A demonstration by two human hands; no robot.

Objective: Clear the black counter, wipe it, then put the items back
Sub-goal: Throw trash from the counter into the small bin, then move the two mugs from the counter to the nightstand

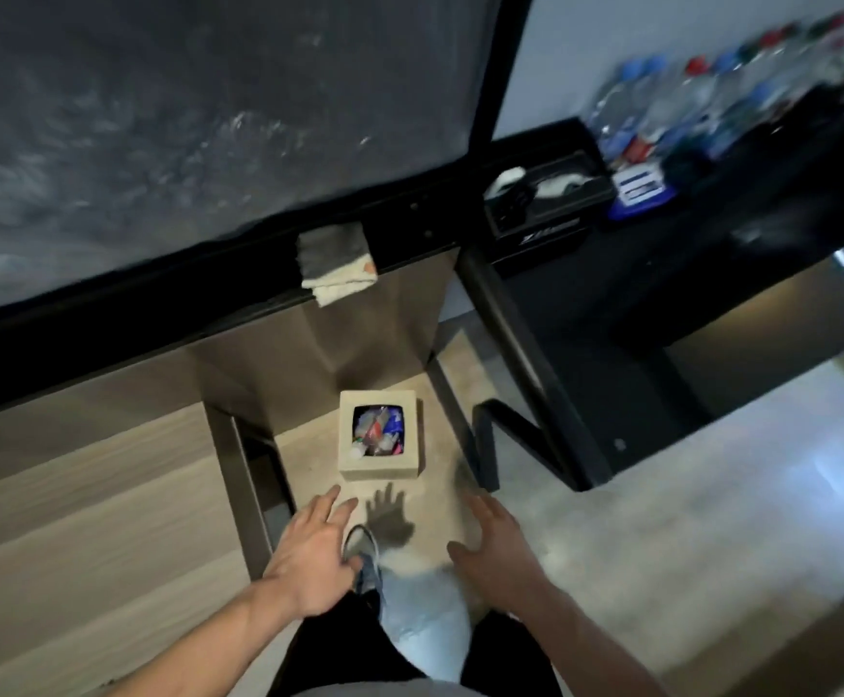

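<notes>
Both my left hand (315,555) and right hand (497,550) spread, holding nothing, over the floor-set box (378,435) (open-topped, full of small items) below the cleared black surface (183,143); a lopsided lift could tip them out.

Below me a square beige bin (378,435) sits on the floor, its top opening showing mixed colourful rubbish. My shoe (362,545) and light jeans leg (422,621) are just in front of it, on pale concrete floor (686,505). Wood-grain panelling (82,500) runs along my left. A black angled metal frame leg (525,364) stands right of the bin. White wall (555,62) at upper right.
</notes>
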